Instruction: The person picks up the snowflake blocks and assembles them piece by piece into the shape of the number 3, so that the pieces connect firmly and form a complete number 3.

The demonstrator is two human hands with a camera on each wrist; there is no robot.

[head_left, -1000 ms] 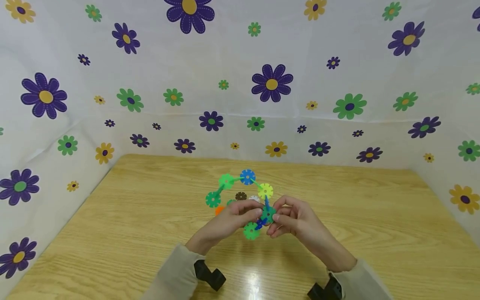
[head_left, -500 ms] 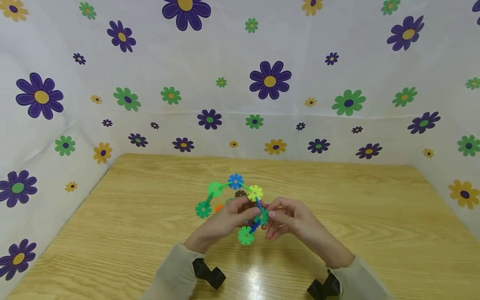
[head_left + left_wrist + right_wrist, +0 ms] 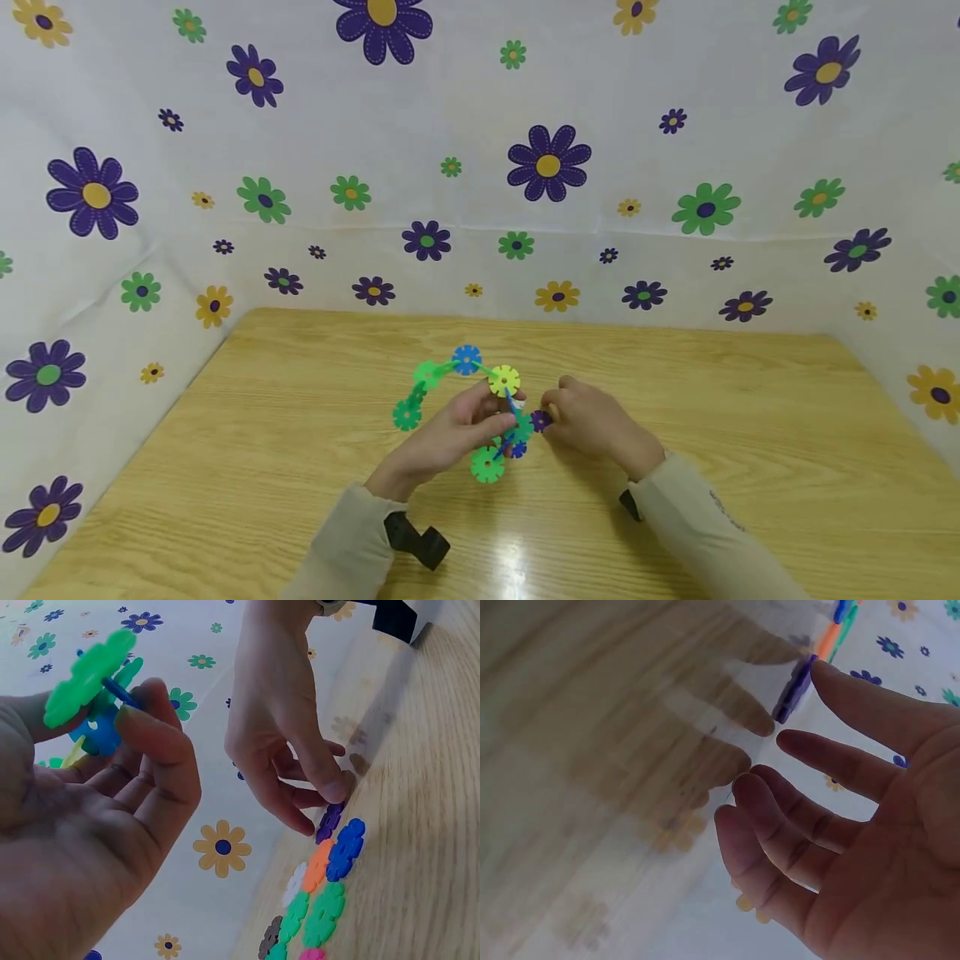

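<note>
My left hand (image 3: 442,437) pinches a curved chain of slotted plastic snowflake discs (image 3: 467,360), held above the table. Green, blue and yellow discs face the head camera, with others edge-on between them. In the left wrist view, a green disc (image 3: 90,679) and a dark blue one stand by the thumb and fingers; the palm is bare. My right hand (image 3: 588,421) is down at a purple snowflake disc (image 3: 540,421) on the table. Its thumb (image 3: 847,694) is at the disc's edge and the index fingertip lies just beside it; the fingers are loosely bent, not closed round it.
Loose discs lie in a cluster beside the purple one: blue (image 3: 346,850), orange (image 3: 318,865), white (image 3: 295,883), green (image 3: 325,915), brown (image 3: 270,937) and pink. My left hand hides most of them in the head view. A flowered cloth (image 3: 450,108) hangs behind the wooden table (image 3: 300,417).
My right hand has let go of the green disc in the chain and moved down to the purple disc. My left hand keeps the chain, which has shifted left.
</note>
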